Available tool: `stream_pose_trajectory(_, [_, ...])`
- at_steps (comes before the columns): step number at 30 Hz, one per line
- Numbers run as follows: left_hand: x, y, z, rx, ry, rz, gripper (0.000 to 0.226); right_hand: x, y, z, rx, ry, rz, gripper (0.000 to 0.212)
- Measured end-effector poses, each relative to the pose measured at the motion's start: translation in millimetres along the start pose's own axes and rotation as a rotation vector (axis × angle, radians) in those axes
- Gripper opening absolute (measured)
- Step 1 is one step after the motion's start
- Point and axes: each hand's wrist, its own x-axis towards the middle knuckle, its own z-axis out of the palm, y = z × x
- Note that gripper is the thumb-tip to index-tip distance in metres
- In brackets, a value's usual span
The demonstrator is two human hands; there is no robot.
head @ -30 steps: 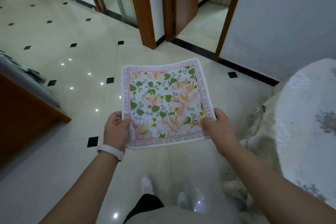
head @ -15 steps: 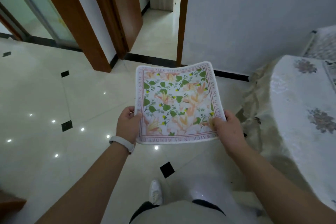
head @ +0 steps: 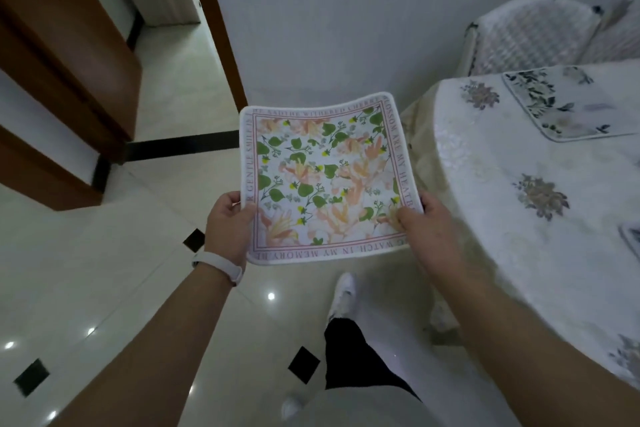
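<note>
A square floral mat (head: 325,177), white with peach flowers, green leaves and a lettered border, is held flat in front of me above the floor. My left hand (head: 228,229) grips its near left corner, thumb on top. My right hand (head: 424,229) grips its near right corner the same way. A white band sits on my left wrist.
A round table (head: 540,225) with a white flowered cloth stands close on the right, with another floral mat (head: 568,104) lying on it. Covered chairs (head: 530,38) stand behind the table. A doorway with wooden frames (head: 221,28) opens at the upper left. My feet stand on glossy tiles.
My view has swung to the right as I walk with the mat. The table has come closer and its top with the second mat is now in sight. Both hands keep their hold.
</note>
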Motion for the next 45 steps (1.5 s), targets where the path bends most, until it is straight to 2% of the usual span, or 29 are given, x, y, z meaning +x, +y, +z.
stream_pose_trajectory(7, [118, 37, 89, 0.129, 0.029, -0.016, 0.016, 146, -20, 7, 0.036, -0.042, 0.053, 0.019])
stream_pose_trajectory(12, [187, 68, 163, 0.2, -0.067, -0.024, 0.014, 218, -52, -16, 0.055, -0.023, 0.069, 0.02])
stream_pose_trajectory(18, [235, 98, 245, 0.191, -0.178, -0.036, 0.018, 283, -79, -47, 0.075, 0.143, 0.118, 0.013])
stream_pose_trajectory(25, [321, 129, 323, 0.217, -0.308, -0.027, 0.018, 357, -98, -47, 0.118, 0.285, 0.187, 0.016])
stream_pose_trajectory(29, [388, 145, 377, 0.244, -0.434, -0.001, 0.018, 417, -119, -42, 0.125, 0.381, 0.188, 0.019])
stream_pose_trajectory(35, [487, 198, 465, 0.307, -0.715, 0.123, 0.016, 501, -166, -25, 0.124, 0.601, 0.221, 0.015])
stream_pose_trajectory(39, [536, 235, 515, 0.313, -0.803, 0.175, 0.019, 543, -191, -21, 0.165, 0.714, 0.221, 0.016])
stream_pose_trajectory(45, [579, 262, 581, 0.298, -0.913, 0.128, 0.019, 587, -219, -34, 0.239, 0.828, 0.194, 0.017])
